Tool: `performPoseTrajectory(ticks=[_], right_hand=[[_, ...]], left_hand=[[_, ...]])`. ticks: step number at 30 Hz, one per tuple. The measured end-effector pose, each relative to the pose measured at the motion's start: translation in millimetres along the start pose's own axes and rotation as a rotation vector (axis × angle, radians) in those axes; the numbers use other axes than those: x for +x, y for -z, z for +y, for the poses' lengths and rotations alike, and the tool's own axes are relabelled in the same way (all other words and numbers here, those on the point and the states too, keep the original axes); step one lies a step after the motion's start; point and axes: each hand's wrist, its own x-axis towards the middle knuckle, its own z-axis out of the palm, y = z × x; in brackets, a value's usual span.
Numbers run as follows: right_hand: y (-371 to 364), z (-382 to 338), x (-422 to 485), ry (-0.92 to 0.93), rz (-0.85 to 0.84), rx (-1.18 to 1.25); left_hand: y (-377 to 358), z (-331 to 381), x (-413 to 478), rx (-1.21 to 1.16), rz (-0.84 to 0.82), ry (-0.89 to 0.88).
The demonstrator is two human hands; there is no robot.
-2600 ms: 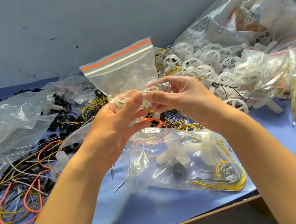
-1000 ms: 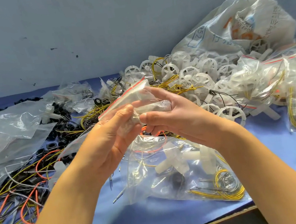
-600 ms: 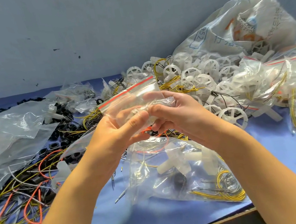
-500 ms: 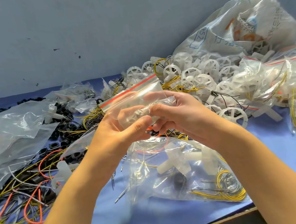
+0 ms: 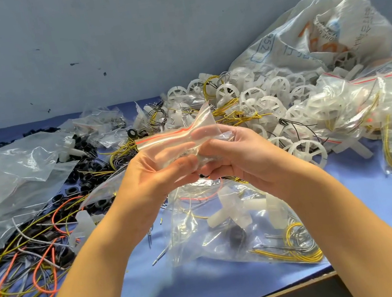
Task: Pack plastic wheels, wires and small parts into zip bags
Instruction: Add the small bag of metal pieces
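Above the table's middle, my left hand (image 5: 153, 178) and my right hand (image 5: 240, 159) both grip a small clear zip bag (image 5: 175, 138) with a red stripe at its seal. The bag is crumpled between my thumbs and fingers; its contents are hard to make out. Below my hands lies a filled zip bag (image 5: 230, 227) holding white plastic parts, a black piece and yellow wires. A heap of white plastic wheels (image 5: 266, 96) lies behind my right hand. Loose orange, yellow and grey wires (image 5: 29, 267) are spread at the front left.
A large white sack (image 5: 320, 33) leans on the wall at the back right. More filled bags (image 5: 390, 117) pile at the right. Empty clear bags (image 5: 7, 178) lie at the left over black rings (image 5: 83, 174). The table's blue cloth (image 5: 212, 289) ends at a wooden front edge.
The zip bag stood upright and flat between my hands; now it is folded down and crumpled, its striped seal lying sideways. My hands stayed close together in about the same place.
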Motion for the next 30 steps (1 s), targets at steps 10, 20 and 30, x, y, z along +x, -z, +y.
performPoseTrajectory(ticks=[10, 20, 30], right_hand=[[-34, 8, 5, 0.028, -0.015, -0.365], [-25, 31, 10, 0.098, -0.002, -1.158], [-26, 37, 8, 0.272, -0.178, -1.44]], left_hand=[[37, 4, -19, -0.256, 0.433, 0.16], [60, 2, -57, -0.051, 0.457, 0.512], [47, -2, -55, -0.011, 0.398, 0.576]])
